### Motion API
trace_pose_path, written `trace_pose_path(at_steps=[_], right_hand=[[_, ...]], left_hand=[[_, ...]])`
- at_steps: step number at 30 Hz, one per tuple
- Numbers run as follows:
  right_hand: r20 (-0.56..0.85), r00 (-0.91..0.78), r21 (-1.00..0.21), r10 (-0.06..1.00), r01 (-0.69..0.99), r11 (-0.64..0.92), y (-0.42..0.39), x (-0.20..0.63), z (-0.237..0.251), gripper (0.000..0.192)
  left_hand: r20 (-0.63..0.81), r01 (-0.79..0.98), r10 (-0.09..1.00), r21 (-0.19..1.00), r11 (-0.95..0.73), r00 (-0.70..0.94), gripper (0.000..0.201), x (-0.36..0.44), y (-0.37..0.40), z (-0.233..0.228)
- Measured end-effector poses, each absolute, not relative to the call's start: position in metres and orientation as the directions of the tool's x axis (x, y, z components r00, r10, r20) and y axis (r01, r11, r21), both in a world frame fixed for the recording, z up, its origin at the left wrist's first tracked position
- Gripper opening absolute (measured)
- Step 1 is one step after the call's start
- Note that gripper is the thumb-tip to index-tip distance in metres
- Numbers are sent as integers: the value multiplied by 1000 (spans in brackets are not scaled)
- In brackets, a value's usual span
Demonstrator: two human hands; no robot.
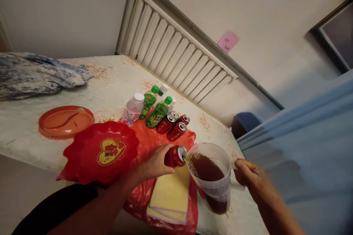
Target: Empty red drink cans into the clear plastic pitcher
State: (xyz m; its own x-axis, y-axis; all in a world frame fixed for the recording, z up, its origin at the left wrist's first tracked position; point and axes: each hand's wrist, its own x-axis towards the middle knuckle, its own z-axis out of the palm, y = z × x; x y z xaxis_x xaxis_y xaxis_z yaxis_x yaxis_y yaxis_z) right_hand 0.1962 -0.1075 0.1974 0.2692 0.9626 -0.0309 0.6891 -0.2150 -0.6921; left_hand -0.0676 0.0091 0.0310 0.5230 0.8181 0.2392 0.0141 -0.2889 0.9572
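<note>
My left hand (156,162) is wrapped round a red drink can (174,156), tipped sideways so its open top meets the rim of a clear plastic pitcher (224,176). A thin stream runs from the can into the pitcher. Brown liquid (206,167) with bubbles at its edge fills much of the pitcher. At the right, my right hand (249,174) closes on the pitcher's handle. Beneath the can lie folded yellow cloths (169,194) on a red plastic bag (138,194). Several more red cans (177,132) stand just behind the tipped one.
Green-capped bottles (157,112) and a white-capped bottle (132,110) stand behind the cans. To the left are a red scalloped tray (88,147), an orange divided plate (62,123) and a patterned cloth (41,75). A radiator (171,40) lines the wall; a blue curtain (309,147) hangs right.
</note>
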Motion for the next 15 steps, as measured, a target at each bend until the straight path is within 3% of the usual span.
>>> trace_pose_path(at_steps=[15], right_hand=[[-27, 269, -702, 963, 680, -209, -107, 193, 199, 55]], left_hand=[[228, 24, 822, 959, -281, 521, 75, -68, 9, 33]])
